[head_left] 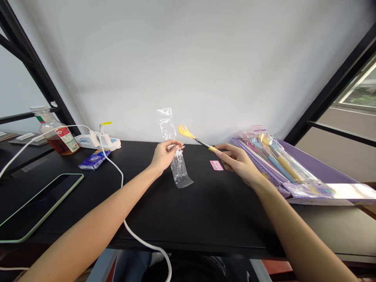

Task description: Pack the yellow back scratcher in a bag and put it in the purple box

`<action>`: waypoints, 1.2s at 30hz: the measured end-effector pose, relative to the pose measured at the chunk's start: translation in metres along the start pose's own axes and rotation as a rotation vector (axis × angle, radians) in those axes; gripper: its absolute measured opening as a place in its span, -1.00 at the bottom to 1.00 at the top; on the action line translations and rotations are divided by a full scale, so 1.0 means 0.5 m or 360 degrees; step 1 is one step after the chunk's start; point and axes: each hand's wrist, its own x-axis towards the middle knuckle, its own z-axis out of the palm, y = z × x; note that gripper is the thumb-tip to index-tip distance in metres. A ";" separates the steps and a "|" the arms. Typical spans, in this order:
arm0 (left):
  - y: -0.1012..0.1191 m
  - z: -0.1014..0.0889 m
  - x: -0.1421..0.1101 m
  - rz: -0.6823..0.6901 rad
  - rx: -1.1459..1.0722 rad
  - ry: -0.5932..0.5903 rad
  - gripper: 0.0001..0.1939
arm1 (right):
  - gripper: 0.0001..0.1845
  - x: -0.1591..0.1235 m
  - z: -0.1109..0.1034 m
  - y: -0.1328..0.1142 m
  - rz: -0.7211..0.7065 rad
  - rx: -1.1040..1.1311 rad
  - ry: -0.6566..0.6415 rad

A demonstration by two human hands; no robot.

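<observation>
Nearby, cable beneath left forearm, purple box; hands in pinches, left on clear sleeve, right on clawed stick.

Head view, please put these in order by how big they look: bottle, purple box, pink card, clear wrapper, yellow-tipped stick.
Largest to smallest:
1. purple box
2. bottle and clear wrapper, too alike to rank; the wrapper is partly hidden
3. yellow-tipped stick, judging by its visible part
4. pink card

A yellow claw-tipped stick is between a clear plastic sleeve, left, and a purple rectangular box, right.
</observation>
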 end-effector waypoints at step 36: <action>0.029 -0.009 -0.008 -0.0397 -0.0075 0.0126 -0.36 | -0.57 -0.012 -0.048 0.004 0.0113 -0.0543 -0.0171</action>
